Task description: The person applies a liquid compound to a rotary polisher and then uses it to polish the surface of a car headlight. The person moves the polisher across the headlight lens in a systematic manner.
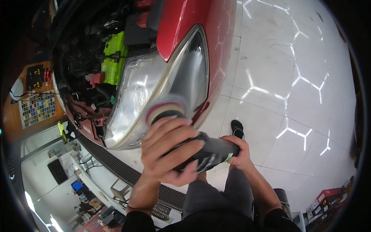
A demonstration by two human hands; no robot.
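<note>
Over the headlight (141, 83), polisher (217, 150) sat with pad (166, 106) blurred, contact unclear; left hand (169, 149) wrapped its front, right hand (240, 152) clasped its rear. A tilt likely risked pad edge scuffing the red fender (221, 50).

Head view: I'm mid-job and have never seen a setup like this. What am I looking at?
There is no robot: a wide fisheye camera on someone's head looks down past their own bare arms, so straight edges bend. The left hand grips the front of a black, cylindrical power tool; the right hand holds its rear end. Its blurred round pad is at the large, clear plastic headlight of a glossy red car; firm contact can't be confirmed. A bright green, boxy part sits in the open engine bay. The floor is pale, shiny tile.
</note>
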